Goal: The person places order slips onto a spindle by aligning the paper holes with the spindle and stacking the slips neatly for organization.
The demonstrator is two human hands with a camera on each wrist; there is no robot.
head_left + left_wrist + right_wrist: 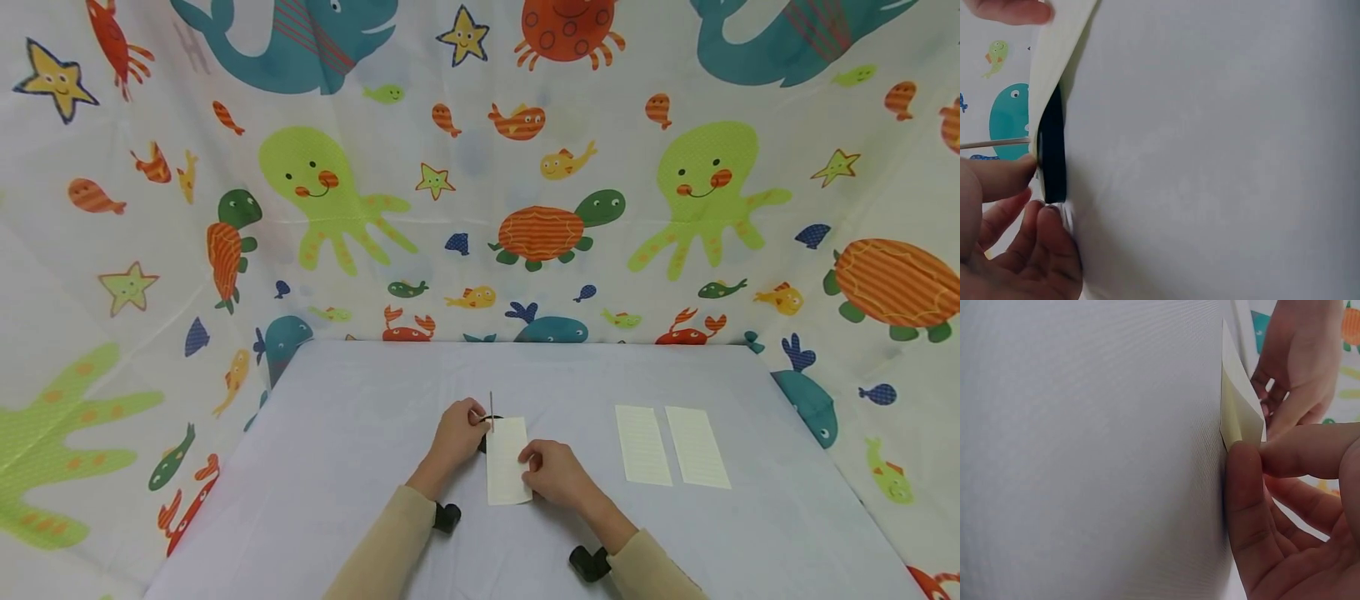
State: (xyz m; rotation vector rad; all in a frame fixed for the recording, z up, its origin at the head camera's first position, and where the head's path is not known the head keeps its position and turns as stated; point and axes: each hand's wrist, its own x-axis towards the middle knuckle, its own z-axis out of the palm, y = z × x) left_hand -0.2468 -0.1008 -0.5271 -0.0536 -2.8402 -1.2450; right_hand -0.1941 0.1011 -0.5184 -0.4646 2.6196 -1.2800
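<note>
A thin metal rod [491, 404] of a paper spike stands upright at the top left corner of a cream lined paper slip [507, 467]. Its black base [1054, 150] shows under the slip, partly hidden. My left hand [456, 435] pinches that corner beside the rod; in the left wrist view its thumb [1007, 177] lies on the paper and the fingers curl at the base's edge. My right hand [558, 473] pinches the slip's right edge between thumb and forefinger. In the right wrist view the slip [1244, 406] bends up off the tabletop.
Two more cream slips, a left one [643, 445] and a right one [697, 447], lie side by side on the white tabletop [360, 375] to the right. A sea-animal patterned curtain [480, 192] hangs behind the table. Black wrist mounts [590, 564] sit at the cuffs.
</note>
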